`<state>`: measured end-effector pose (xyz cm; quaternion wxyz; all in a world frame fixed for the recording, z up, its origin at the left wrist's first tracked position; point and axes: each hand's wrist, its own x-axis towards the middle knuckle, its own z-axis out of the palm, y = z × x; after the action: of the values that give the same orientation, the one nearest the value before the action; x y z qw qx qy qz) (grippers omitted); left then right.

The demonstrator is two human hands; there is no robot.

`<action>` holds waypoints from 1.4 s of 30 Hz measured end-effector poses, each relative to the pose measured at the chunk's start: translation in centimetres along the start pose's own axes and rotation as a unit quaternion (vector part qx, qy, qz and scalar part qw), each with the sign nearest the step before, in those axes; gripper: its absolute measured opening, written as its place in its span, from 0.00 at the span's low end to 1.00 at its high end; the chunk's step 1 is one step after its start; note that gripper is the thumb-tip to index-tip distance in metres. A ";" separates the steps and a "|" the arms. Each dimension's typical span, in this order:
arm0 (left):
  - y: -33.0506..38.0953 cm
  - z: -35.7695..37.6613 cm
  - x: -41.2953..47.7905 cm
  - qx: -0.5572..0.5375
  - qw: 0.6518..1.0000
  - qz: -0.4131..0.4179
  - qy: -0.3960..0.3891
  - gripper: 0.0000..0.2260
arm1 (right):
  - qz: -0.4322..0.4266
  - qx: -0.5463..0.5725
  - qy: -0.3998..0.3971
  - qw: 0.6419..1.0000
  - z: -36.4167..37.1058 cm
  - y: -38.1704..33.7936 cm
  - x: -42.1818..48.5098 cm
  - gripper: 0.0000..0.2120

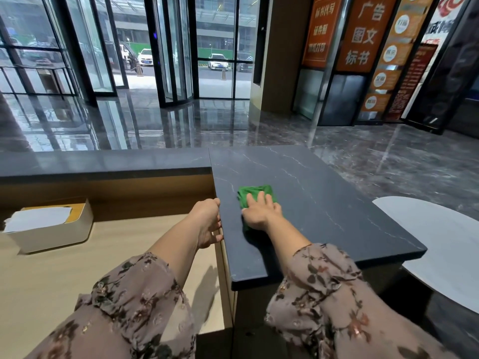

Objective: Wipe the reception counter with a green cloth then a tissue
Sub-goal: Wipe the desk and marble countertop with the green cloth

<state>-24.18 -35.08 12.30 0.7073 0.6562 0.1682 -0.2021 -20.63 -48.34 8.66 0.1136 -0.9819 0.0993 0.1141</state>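
The reception counter (pixel 324 198) is a dark grey marble slab with pale veins, raised above the desk. A folded green cloth (pixel 255 194) lies on its left-middle part. My right hand (pixel 260 212) presses flat on the cloth's near half, fingers spread over it. My left hand (pixel 207 221) grips the counter's left edge, thumb on top and fingers curled under the rim. A tissue (pixel 36 218) sticks out of a cream tissue box (pixel 51 235) on the lower wooden desk at the left.
The light wooden desk (pixel 103 268) sits below the counter on the left. A narrow dark ledge (pixel 103 161) runs along the back. A white curved surface (pixel 440 242) lies to the right, beyond the counter's edge. Glossy lobby floor and glass doors are behind.
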 end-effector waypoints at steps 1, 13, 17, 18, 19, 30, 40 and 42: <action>0.0 0.2 -0.1 -0.004 1.000 0.002 -0.002 0.12 | -0.024 0.001 -0.001 1.000 0.5 -1.3 -0.5 0.28; 0.9 1.8 -0.5 0.041 0.997 0.054 0.028 0.12 | -0.154 -0.079 -0.007 0.985 0.7 1.7 -1.6 0.26; 1.3 1.7 -1.4 0.059 0.997 0.049 0.019 0.11 | -0.082 -0.070 0.009 0.994 -0.9 6.8 -1.0 0.26; 1.3 1.6 -1.5 0.063 0.997 0.049 0.014 0.13 | -0.057 -0.066 0.012 0.996 -1.3 8.3 -1.0 0.26; 1.3 1.6 -1.6 0.066 0.997 0.050 0.008 0.14 | -0.031 -0.065 0.013 0.997 -1.7 9.9 -1.0 0.26; 0.2 0.9 -1.8 0.045 0.999 -0.016 -0.003 0.12 | 0.137 -0.029 0.036 0.990 -2.0 13.4 -2.7 0.28; -1.2 0.8 -2.3 0.070 0.997 -0.013 0.001 0.09 | 0.047 0.005 0.083 0.995 3.0 -0.4 -7.0 0.31; -1.6 0.8 -2.4 0.088 0.996 -0.010 0.009 0.11 | -0.011 -0.004 0.079 0.997 3.9 -2.5 -8.0 0.31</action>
<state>-27.08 -35.77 12.16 0.6430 0.7161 0.1624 -0.2175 -28.50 -43.60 7.48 0.1029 -0.9894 0.0964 0.0356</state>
